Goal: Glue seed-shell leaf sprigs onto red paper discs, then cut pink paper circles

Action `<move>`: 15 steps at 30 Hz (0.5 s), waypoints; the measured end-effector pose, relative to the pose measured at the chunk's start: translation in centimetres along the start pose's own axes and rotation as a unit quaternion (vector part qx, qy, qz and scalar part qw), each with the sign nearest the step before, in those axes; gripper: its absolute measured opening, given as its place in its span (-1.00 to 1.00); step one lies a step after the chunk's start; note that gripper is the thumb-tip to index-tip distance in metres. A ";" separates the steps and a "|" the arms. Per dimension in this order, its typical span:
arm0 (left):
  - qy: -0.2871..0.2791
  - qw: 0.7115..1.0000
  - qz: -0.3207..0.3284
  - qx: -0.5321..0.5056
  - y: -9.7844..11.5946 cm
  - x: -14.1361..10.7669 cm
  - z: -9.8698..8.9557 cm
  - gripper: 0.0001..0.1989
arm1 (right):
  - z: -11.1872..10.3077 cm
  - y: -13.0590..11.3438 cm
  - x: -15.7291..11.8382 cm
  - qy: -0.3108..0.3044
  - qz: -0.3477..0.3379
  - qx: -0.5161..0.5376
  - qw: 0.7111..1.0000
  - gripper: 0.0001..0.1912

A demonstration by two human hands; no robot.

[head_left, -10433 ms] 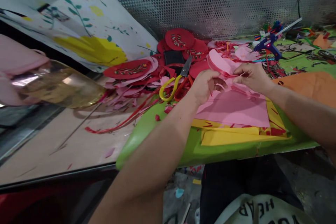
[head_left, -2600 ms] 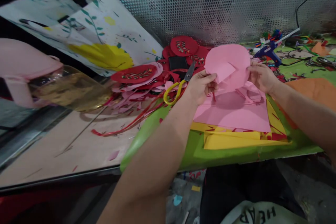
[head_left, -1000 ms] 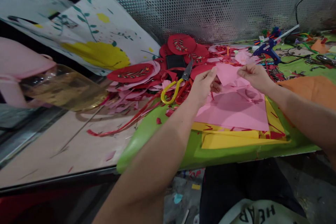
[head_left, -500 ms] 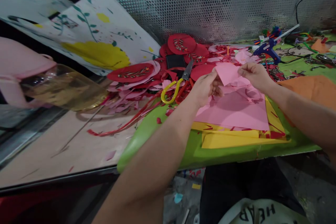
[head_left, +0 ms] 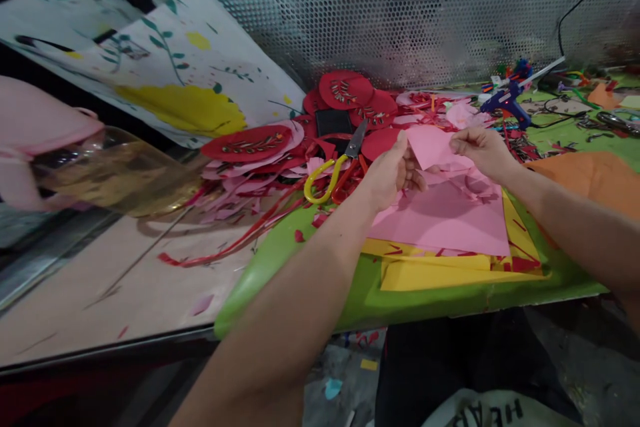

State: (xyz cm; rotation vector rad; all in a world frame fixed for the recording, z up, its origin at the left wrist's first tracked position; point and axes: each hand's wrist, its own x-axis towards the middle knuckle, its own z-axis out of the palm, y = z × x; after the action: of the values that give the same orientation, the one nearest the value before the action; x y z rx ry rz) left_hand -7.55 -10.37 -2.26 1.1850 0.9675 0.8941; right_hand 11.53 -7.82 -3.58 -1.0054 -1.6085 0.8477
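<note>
A small pink piece of paper (head_left: 431, 145) is held up between my two hands, above a larger pink sheet (head_left: 440, 220). My left hand (head_left: 395, 173) grips its left edge, thumb up, with the other fingers curled behind. At the right edge my right hand (head_left: 483, 150) pinches it between thumb and fingertips. Pink scraps (head_left: 475, 183) lie on the large sheet beneath the hands. Yellow sheets (head_left: 430, 273) show under the pink one. To the left of my left hand lie yellow-handled scissors (head_left: 330, 177), blades pointing away from me.
Red paper discs (head_left: 345, 90) with twig-like decoration are heaped at the back, by a black box (head_left: 334, 122). A blue glue gun (head_left: 506, 103) stands behind my right hand. Orange paper (head_left: 590, 177) lies right. A patterned bag (head_left: 200, 73) leans left, near a clear bottle (head_left: 135, 173).
The view has shifted slightly, so the table sits a little lower and further left. Both hands keep their hold on the pink piece, which is almost unmoved.
</note>
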 end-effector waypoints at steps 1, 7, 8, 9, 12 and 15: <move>-0.007 1.000 -0.002 -0.002 0.0 0.0 0.0 -0.29 | 0.0 -0.1 0.0 0.000 -0.001 0.000 1.000 -0.93; -0.034 0.999 -0.011 -0.008 0.1 -0.1 -0.1 -0.29 | 0.1 -0.9 -0.2 0.006 0.013 -0.012 1.000 -0.87; -0.034 0.999 -0.011 -0.009 0.1 -0.1 0.0 -0.29 | 0.2 -0.9 -0.3 0.005 0.019 -0.009 1.000 -0.85; -0.035 0.999 -0.009 -0.009 0.1 -0.1 0.0 -0.28 | 0.2 -0.9 -0.3 0.003 0.023 -0.004 1.000 -0.84; -0.032 0.999 0.000 -0.005 0.0 -0.1 -0.1 -0.26 | 0.1 -0.6 -0.3 -0.006 0.024 0.010 1.000 -0.83; -0.028 1.000 0.003 0.004 -0.1 0.0 -0.1 -0.26 | 0.0 -0.4 -0.3 -0.018 0.018 0.013 1.000 -0.85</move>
State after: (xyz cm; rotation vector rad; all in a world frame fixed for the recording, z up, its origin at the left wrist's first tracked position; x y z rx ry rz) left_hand -7.66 -10.39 -2.35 1.2144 0.9234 0.8593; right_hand 11.47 -8.21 -3.37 -1.0091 -1.6096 0.9124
